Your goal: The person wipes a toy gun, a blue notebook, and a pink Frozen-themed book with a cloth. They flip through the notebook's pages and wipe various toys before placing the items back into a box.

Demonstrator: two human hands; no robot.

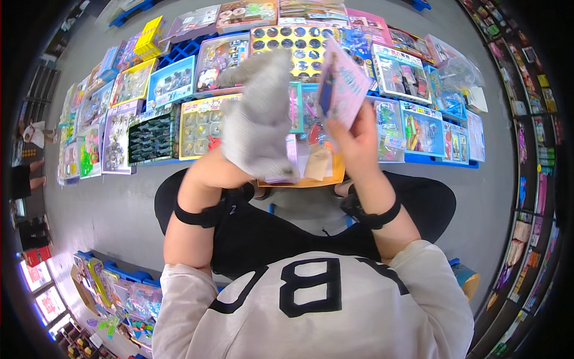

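A light grey cloth [262, 119], blurred, covers most of my left hand [226, 170]. The fingers are hidden behind it, but the cloth appears to be held there. In my right hand [358, 141] is a thin pink printed packet or booklet [345, 85], pinched near its lower edge and tilted upright. Both hands are above an open orange-yellow tray [334, 177], which contains a brown paper piece [316, 161] and a lilac box [290, 155]. A yellow display tray with rows of round dark items [287, 44] lies beyond the hands.
Trays of small toys surround the hands, including a blue-edged tray [171, 80], a dark tray [152, 134] and a white-edged box [401, 74]. Yellow boxes [150, 38] are stacked at the back left. Stocked shelving [524, 148] runs along the right; more toys [134, 296] lie behind on the left.
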